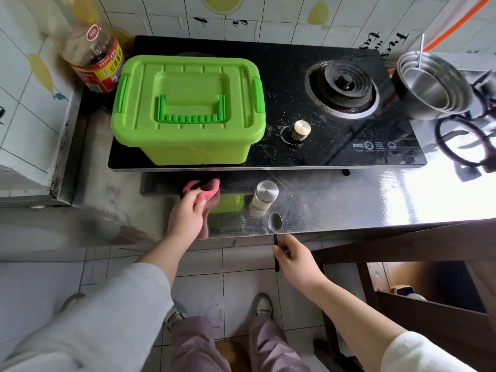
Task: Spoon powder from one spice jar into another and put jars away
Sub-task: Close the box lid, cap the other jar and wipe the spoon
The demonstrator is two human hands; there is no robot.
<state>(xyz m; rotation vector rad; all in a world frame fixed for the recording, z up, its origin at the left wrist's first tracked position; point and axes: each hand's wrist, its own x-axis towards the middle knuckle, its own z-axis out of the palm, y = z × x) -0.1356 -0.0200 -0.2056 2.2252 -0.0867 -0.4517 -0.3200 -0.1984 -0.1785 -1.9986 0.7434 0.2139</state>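
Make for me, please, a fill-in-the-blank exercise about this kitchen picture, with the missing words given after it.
1. The right hand holds a ____ by its dark handle.
2. The left hand grips a cloth of ____ colour.
3. The box on the stove is ____ in colour.
4. Only ____ spice jar stands on the counter.

Missing words: spoon; pink; green; one.
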